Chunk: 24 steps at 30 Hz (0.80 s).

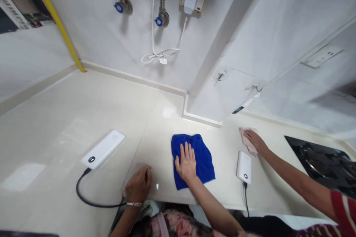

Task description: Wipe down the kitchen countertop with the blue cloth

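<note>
My right hand [186, 163] lies flat with fingers stretched out on a blue cloth [204, 155] spread on the cream countertop [83, 118]. My left hand [139, 185] rests near the counter's front edge, its fingers curled downward against the surface; nothing shows in it. A bracelet circles that wrist. To the right, another person's hand [254, 140] presses a pink cloth [246, 139] on the counter near the wall.
A white power bank [103, 149] with a black cable lies at left. A smaller white power bank [244, 167] sits between the two cloths. A black hob [319, 163] is at right. Wall sockets, hoses and a yellow pipe [55, 18] line the back wall.
</note>
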{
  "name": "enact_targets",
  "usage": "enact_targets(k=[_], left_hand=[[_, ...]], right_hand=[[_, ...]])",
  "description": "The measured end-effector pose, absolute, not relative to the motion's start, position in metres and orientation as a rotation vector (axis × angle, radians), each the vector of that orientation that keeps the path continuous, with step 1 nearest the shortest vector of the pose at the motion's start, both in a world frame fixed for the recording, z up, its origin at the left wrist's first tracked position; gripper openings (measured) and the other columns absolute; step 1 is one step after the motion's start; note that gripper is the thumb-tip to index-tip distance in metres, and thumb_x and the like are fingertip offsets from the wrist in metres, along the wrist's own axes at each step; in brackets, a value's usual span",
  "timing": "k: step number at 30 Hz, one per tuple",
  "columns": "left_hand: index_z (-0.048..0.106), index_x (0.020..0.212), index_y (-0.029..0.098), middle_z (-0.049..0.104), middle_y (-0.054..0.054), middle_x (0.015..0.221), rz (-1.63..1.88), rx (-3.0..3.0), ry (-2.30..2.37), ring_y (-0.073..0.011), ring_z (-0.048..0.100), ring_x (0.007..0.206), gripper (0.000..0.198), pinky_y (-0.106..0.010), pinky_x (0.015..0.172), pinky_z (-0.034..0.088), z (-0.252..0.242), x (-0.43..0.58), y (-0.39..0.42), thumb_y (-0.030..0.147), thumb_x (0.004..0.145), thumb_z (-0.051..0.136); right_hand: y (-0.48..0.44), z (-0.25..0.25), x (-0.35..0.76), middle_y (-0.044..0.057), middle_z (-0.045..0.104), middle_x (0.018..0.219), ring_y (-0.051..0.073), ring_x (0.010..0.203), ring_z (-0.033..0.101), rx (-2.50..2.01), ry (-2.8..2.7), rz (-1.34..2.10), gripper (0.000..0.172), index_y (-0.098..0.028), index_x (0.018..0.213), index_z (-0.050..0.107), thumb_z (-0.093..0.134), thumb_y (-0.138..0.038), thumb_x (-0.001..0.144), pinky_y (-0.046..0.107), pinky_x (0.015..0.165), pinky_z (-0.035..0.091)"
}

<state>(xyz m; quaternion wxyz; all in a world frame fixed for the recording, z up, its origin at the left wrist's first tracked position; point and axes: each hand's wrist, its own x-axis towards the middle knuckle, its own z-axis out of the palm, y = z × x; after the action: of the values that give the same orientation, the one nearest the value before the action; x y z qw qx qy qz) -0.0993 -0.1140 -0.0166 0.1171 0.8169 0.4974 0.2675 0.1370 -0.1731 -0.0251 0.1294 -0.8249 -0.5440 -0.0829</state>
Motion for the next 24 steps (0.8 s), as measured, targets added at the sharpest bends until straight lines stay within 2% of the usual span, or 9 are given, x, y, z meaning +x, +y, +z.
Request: enact_targets(k=[3, 4, 7, 11, 16, 18, 22, 24], left_hand=[[0.073, 0.099, 0.023, 0.078, -0.004, 0.087, 0.79, 2.39, 1.446, -0.0202, 0.071, 0.072, 0.031, -0.029, 0.063, 0.047, -0.016, -0.099, -0.115, 0.032, 0.103, 0.044], [0.073, 0.098, 0.023, 0.077, -0.004, 0.087, 0.787, 2.39, 1.453, -0.0203, 0.071, 0.072, 0.031, -0.029, 0.063, 0.047, -0.015, -0.099, -0.115, 0.032, 0.103, 0.043], [0.073, 0.1, 0.023, 0.077, -0.004, 0.086, 0.788, 2.407, 1.457, -0.0202, 0.072, 0.071, 0.032, -0.03, 0.063, 0.048, -0.014, -0.098, -0.116, 0.032, 0.103, 0.043], [0.072, 0.1, 0.022, 0.077, -0.003, 0.088, 0.83, 2.441, 1.426, -0.0186, 0.072, 0.071, 0.03, -0.029, 0.063, 0.05, -0.014, -0.1, -0.117, 0.031, 0.104, 0.044], [0.07, 0.103, 0.023, 0.077, -0.002, 0.091, 0.886, 2.48, 1.398, -0.0165, 0.072, 0.073, 0.023, -0.027, 0.067, 0.052, -0.015, -0.105, -0.118, 0.028, 0.105, 0.048], [0.069, 0.105, 0.023, 0.077, -0.001, 0.094, 0.881, 2.497, 1.372, -0.0157, 0.073, 0.076, 0.022, -0.026, 0.07, 0.053, -0.015, -0.107, -0.118, 0.027, 0.105, 0.048], [0.067, 0.11, 0.022, 0.077, -0.001, 0.097, 0.834, 2.519, 1.315, -0.0153, 0.073, 0.081, 0.02, -0.025, 0.075, 0.054, -0.014, -0.111, -0.117, 0.027, 0.106, 0.047], [0.066, 0.112, 0.022, 0.077, -0.002, 0.098, 0.835, 2.517, 1.303, -0.0155, 0.073, 0.082, 0.02, -0.025, 0.077, 0.054, -0.013, -0.111, -0.117, 0.026, 0.107, 0.047]], right_hand=[[-0.168, -0.027, 0.125, 0.02, 0.029, 0.166, 0.043, 0.153, 0.027, -2.393, -1.575, -0.203, 0.079, -0.007, 0.163, 0.031, 0.05, -0.031, 0.09, 0.066, 0.122, 0.033], [-0.157, -0.025, 0.124, 0.024, 0.03, 0.164, 0.044, 0.153, 0.027, -2.377, -1.585, -0.173, 0.076, -0.002, 0.159, 0.037, 0.051, -0.029, 0.089, 0.065, 0.122, 0.033], [-0.109, -0.015, 0.127, 0.023, 0.033, 0.164, 0.041, 0.154, 0.027, -2.319, -1.649, -0.054, 0.071, -0.002, 0.153, 0.046, 0.053, -0.025, 0.087, 0.059, 0.125, 0.029], [-0.028, 0.002, 0.143, 0.023, 0.031, 0.165, 0.04, 0.155, 0.026, -2.328, -1.727, 0.055, 0.07, -0.003, 0.155, 0.043, 0.054, -0.024, 0.089, 0.056, 0.127, 0.024], [0.068, 0.012, 0.163, 0.038, 0.033, 0.157, 0.046, 0.15, 0.031, -2.492, -1.481, 0.085, 0.07, 0.011, 0.151, 0.04, 0.049, -0.022, 0.09, 0.066, 0.119, 0.031], [0.096, 0.011, 0.177, 0.037, 0.036, 0.156, 0.042, 0.153, 0.029, -2.511, -1.361, 0.069, 0.068, 0.01, 0.148, 0.046, 0.046, -0.026, 0.089, 0.067, 0.118, 0.03], [0.133, 0.006, 0.214, 0.018, 0.037, 0.164, 0.026, 0.159, 0.015, -2.495, -1.332, 0.046, 0.068, -0.015, 0.148, 0.054, 0.042, -0.04, 0.086, 0.061, 0.123, 0.02], [0.148, 0.005, 0.233, 0.018, 0.036, 0.164, 0.028, 0.159, 0.016, -2.496, -1.339, 0.04, 0.069, -0.016, 0.148, 0.054, 0.039, -0.042, 0.086, 0.065, 0.122, 0.018]])
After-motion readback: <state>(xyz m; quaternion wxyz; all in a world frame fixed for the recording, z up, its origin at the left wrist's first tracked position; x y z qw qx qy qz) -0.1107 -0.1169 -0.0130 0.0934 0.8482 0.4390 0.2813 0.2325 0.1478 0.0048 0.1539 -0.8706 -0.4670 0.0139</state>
